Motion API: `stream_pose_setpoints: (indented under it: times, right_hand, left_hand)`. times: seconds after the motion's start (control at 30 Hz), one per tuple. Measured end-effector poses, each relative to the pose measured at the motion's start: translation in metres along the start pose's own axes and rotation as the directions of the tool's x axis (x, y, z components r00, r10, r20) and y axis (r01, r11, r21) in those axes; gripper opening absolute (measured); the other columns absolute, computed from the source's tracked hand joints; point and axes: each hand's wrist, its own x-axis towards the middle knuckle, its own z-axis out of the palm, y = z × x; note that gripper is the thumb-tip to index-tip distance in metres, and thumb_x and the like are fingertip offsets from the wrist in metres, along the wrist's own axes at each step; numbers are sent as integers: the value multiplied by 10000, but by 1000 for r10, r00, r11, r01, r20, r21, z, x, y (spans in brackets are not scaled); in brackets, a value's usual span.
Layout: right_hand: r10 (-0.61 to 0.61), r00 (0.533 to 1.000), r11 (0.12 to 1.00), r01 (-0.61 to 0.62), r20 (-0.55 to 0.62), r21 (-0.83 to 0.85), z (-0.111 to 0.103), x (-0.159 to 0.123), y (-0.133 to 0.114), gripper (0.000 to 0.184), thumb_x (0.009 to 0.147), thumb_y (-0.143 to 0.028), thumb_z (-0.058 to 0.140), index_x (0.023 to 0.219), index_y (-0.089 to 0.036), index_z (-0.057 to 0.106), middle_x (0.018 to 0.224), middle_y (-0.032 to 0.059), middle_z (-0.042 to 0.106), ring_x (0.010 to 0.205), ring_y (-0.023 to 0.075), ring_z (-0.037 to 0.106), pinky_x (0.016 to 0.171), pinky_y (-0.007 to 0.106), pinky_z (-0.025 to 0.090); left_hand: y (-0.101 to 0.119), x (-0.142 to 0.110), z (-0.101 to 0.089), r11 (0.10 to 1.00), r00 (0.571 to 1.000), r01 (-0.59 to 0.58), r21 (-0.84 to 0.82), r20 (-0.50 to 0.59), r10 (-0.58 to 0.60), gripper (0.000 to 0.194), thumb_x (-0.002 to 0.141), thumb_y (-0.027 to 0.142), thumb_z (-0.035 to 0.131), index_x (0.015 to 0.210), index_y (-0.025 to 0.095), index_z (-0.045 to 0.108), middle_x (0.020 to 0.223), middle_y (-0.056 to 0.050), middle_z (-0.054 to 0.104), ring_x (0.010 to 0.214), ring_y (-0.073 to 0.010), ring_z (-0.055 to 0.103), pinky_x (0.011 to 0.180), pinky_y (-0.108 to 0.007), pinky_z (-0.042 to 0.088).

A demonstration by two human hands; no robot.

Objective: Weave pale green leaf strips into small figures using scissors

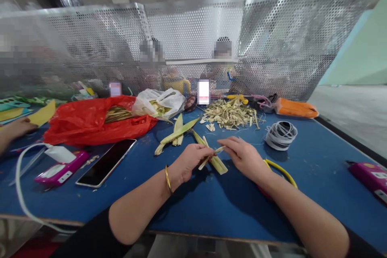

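Note:
Above the blue table, my left hand (192, 160) is closed in a pinch on a thin strip of dry husk (219, 150), which looks like corn husk. On the strip's other end, the fingertips of my right hand (244, 158) are closed too. Just beneath my fingers lies a wider pale-green husk piece (220, 166), partly hidden by my left hand. More long husk leaves (178, 133) rest on the table beyond my left hand. Right of my right hand sits a coil of grey-white cord or wire (281, 135). My right forearm partly covers a tool with a curved yellow handle (284, 171).
A heap of husk scraps (231, 113), an orange packet (296, 108), a red bag (75, 119) and a white bag (172, 98) line the back, before a perforated metal screen (193, 24). A phone (105, 164) and purple power strip (63, 169) lie left, near another person's hand (21, 127).

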Motion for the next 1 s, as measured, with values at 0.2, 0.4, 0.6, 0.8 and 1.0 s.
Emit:
stream_pose_setpoints:
  times: [0.2,0.4,0.6,0.8,1.0]
  right_hand:
    - [309,949,851,-246,63,-464,-42,-50,10,311,864,-308,502,1119,-155,593,1000,121,626,844,261,633,666,325,425]
    - [448,877,783,-292,173,-549,-39,-83,26,460,716,-103,487,1171,-107,553,1024,169,622,863,281,639,678,324,397]
    - [579,798,786,-493,166,-373,-45,-69,40,582,727,-133,510,1308,-123,489,1071,187,672,986,340,636,761,377,442]
    - [513,847,681,-499,137,536,-61,-44,27,564,757,-428,628,1256,-186,525,648,-2,618,565,182,578,521,281,437]
    - [368,917,401,-309,157,862,-35,16,5,447,790,-472,664,1130,-191,593,530,-56,495,505,116,467,674,286,473]
  left_hand:
    - [8,2,0,1000,993,5,3,-119,-5,203,664,250,642,514,157,541,510,16,462,448,-77,352,451,-237,249]
    - [24,16,4,999,990,22,-39,-139,-27,182,660,238,636,526,137,563,506,18,472,443,-72,360,429,-227,217]
    - [42,46,10,983,976,93,-158,-178,-121,102,657,214,646,632,119,620,561,10,538,470,-63,414,435,-196,246]
    - [47,78,0,977,961,94,-191,-238,-139,171,709,162,606,561,139,523,506,26,497,426,-51,354,396,-177,185]
    - [51,84,-12,969,970,114,-221,-188,-157,155,732,167,636,602,125,564,510,17,525,409,-48,363,371,-170,176]
